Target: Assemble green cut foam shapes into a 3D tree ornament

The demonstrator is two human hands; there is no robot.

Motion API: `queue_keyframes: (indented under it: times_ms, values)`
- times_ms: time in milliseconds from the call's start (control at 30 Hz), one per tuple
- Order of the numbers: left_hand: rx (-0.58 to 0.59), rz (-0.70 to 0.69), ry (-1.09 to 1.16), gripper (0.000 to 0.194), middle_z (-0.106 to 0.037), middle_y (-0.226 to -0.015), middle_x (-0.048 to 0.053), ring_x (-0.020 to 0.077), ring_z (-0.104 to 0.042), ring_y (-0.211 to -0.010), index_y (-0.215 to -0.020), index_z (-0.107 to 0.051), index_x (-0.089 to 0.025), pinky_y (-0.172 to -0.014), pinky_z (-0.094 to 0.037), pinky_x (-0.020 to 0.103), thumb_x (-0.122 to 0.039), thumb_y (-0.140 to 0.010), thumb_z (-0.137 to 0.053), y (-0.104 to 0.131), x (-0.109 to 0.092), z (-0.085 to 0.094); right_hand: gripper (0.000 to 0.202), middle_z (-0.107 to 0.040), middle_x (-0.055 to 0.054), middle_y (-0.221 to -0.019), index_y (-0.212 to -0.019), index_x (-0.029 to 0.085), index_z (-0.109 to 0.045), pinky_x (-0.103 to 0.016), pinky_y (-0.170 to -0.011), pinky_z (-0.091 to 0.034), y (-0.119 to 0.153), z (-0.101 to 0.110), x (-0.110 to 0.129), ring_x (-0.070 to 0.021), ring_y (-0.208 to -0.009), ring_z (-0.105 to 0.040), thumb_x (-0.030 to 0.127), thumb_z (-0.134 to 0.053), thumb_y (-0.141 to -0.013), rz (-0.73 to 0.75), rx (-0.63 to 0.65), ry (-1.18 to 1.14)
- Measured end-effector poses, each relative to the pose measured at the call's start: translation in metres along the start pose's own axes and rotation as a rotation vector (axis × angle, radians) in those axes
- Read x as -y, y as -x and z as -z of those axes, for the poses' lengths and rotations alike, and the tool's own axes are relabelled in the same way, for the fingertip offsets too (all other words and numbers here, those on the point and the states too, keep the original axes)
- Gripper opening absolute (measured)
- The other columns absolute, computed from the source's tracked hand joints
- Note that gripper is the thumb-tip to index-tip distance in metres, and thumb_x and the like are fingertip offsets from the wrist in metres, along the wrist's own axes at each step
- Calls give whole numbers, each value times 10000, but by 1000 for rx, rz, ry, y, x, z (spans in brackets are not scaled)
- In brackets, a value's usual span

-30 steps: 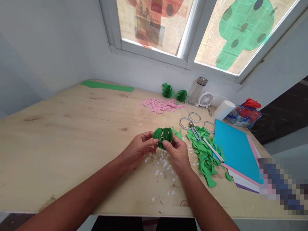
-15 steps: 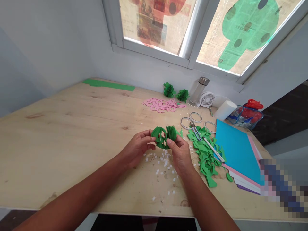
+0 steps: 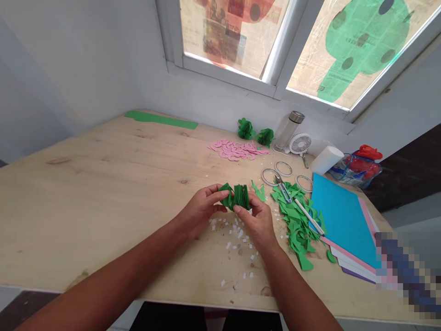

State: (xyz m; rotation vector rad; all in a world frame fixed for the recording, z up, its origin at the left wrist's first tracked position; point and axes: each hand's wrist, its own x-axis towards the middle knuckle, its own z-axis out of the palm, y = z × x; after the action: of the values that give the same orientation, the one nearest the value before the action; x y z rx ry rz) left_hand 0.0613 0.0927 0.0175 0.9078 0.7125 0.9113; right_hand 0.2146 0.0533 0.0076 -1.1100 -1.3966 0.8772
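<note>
Between my two hands is a green layered paper cutout (image 3: 241, 196), its many folds stacked like an accordion. The thumb and fingers of my left hand (image 3: 203, 207) pinch its left end, where a few layers stand apart. My right hand (image 3: 258, 218) grips the dense stack at the right, thumb in front and fingers behind. Small white paper bits (image 3: 237, 230) lie scattered on the wooden table (image 3: 120, 193) below. Right of my right hand is a heap of green paper scraps (image 3: 298, 230), with thread snips (image 3: 283, 188) and a white pen (image 3: 309, 217) on it.
Two finished-looking green paper balls (image 3: 245, 128) stand at the wall behind pink paper cutouts (image 3: 237, 151). Rolls of tape (image 3: 283, 168), a glass bottle (image 3: 287, 131), a small fan (image 3: 300, 144) and a basket (image 3: 356, 169) are at the right. Coloured sheets (image 3: 341, 220) lie near the right edge.
The spread layers at the left have been drawn closer to the right-hand stack, narrowing the gap between them. The camera view has shifted slightly.
</note>
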Motion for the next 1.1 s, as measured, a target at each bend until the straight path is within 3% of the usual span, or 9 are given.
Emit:
queue_keyframes:
  times_ms: [333, 533, 767, 1100]
  values:
    - [-51, -31, 29, 196, -648, -855, 59, 170, -584, -765, -854, -670, -151, -709, -471, 290, -270, -699, -693, 0, -1, 1, 210, -659, -69, -1042, -958, 235, -709, -385, -912, -438, 2, -1, 0, -236, -1015, -575, 307, -677, -763, 45, 14, 106]
    - [-80, -71, -1, 376, -652, -914, 42, 176, -590, -795, -1070, -655, -218, -716, -481, 306, -247, -696, -673, 3, -4, -2, 208, -660, -74, -1046, -962, 230, -711, -393, -913, -432, 2, -2, 3, -240, -1015, -572, 312, -658, -778, 38, 7, 118]
    - [-79, -105, -69, 239, -662, -952, 66, 196, -596, -824, -928, -687, -183, -708, -484, 305, -277, -713, -642, 5, -4, -4, 211, -668, -72, -1018, -952, 226, -713, -380, -892, -439, 2, -1, 2, -237, -984, -578, 327, -664, -773, 26, -11, 119]
    - [-64, -91, -30, 249, -640, -920, 51, 186, -589, -816, -940, -672, -192, -725, -495, 314, -307, -719, -678, 3, -3, -2, 229, -655, -66, -1050, -992, 249, -686, -402, -917, -420, 4, -2, -2, -234, -991, -571, 277, -665, -765, 145, -19, 278]
